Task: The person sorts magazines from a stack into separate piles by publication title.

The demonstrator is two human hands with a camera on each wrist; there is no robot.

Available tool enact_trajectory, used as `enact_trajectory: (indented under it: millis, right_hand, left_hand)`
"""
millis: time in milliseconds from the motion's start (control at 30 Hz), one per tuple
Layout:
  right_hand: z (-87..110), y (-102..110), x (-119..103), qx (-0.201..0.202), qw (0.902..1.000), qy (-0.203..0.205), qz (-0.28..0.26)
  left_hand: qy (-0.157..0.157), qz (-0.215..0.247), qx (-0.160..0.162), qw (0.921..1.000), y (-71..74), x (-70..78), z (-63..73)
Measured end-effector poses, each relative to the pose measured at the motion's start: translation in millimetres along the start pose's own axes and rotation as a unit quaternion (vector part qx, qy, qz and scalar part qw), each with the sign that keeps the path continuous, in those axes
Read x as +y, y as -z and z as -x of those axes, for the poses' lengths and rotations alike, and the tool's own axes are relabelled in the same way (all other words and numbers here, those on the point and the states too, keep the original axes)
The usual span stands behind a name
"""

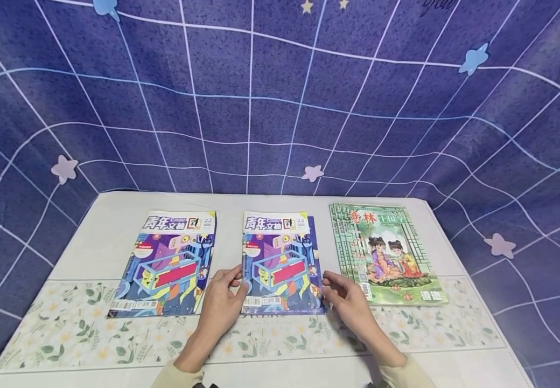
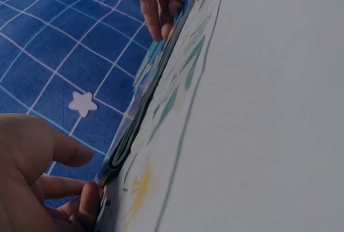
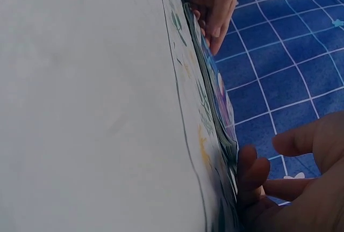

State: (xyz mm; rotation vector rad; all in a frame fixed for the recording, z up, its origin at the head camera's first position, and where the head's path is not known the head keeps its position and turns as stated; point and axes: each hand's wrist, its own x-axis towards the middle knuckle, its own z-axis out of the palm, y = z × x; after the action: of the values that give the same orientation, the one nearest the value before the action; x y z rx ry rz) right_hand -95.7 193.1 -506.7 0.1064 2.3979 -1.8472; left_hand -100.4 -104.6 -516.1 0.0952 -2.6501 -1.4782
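A stack of purple magazines [image 1: 280, 269] lies in the middle of the table, with the edge of a lower one showing at its right. My left hand [image 1: 223, 296] is at the left edge, its fingertips by the spine and its thumb apart from the fingers. At the opposite edge, my right hand [image 1: 347, 302] has loosely bent fingers beside the lower right side, thumb apart too. In the left wrist view the folded spines of the stack [image 2: 137, 119] show between both hands. Neither hand grips the magazines.
Another purple magazine [image 1: 166, 264] with the same cover lies to the left. On the right is a fanned stack of green magazines [image 1: 391, 258]. The table's white cloth [image 1: 270, 372] has a floral band, and a blue gridded curtain [image 1: 260, 108] stands behind.
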Motion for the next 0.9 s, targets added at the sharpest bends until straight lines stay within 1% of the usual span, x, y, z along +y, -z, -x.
enact_trajectory:
  millis: [167, 333, 467, 600, 800, 900]
  right_hand:
    - [-0.2, -1.0, 0.3, -0.006, 0.9999, -0.009, -0.003]
    - [-0.7, -2.2, 0.6, -0.003, 0.9997, -0.025, -0.002]
    - [-1.2, -3.0, -0.3, -0.002, 0.9995, -0.031, -0.002]
    - [-1.3, -3.8, -1.6, -0.001, 0.9994, -0.033, 0.0]
    - [-0.4, -4.4, -1.6, 0.005, 0.9995, -0.032, 0.005]
    - [-0.5, -4.4, -1.7, 0.006, 0.9995, -0.029, 0.006]
  left_hand:
    - [0.003, -0.002, -0.009, 1.0, -0.5, 0.9, 0.6]
    - [-0.001, -0.016, -0.014, 0.9998, -0.2, 2.0, 1.2]
    - [0.002, -0.017, -0.021, 0.9996, 1.1, 2.2, 0.3]
    - [0.009, -0.007, -0.031, 0.9995, 2.4, 3.0, -0.8]
    - [0.018, 0.01, -0.029, 0.9994, 1.6, 7.0, 0.0]
    - [0.022, 0.031, -0.031, 0.9988, 1.0, 8.8, 0.9]
